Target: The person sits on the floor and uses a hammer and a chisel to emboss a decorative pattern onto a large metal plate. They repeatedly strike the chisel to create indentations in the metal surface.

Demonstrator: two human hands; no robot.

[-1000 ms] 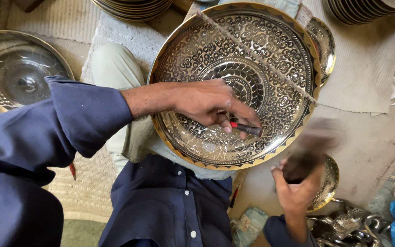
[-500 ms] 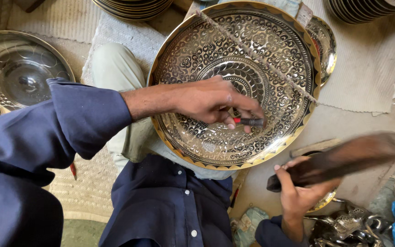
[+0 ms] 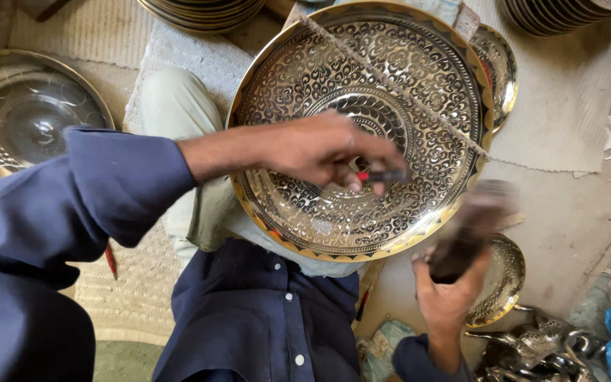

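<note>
Your left hand [image 3: 319, 150] pinches a small chisel [image 3: 383, 175] on the engraved brass tray [image 3: 362, 127] in your lap, right hand [image 3: 450, 290] grips a blurred hammer [image 3: 472, 226] just below tray rim; off-centre hit could slip chisel & scar pattern.

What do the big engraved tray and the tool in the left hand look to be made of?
Tray: polished yellowish metal, probably brass; it gleams with bright reflections, and dense incised scrollwork covers it inside a gold rim. Tool in the left hand: a slim dark rod with a red band, likely steel; too blurred to be sure.
</note>
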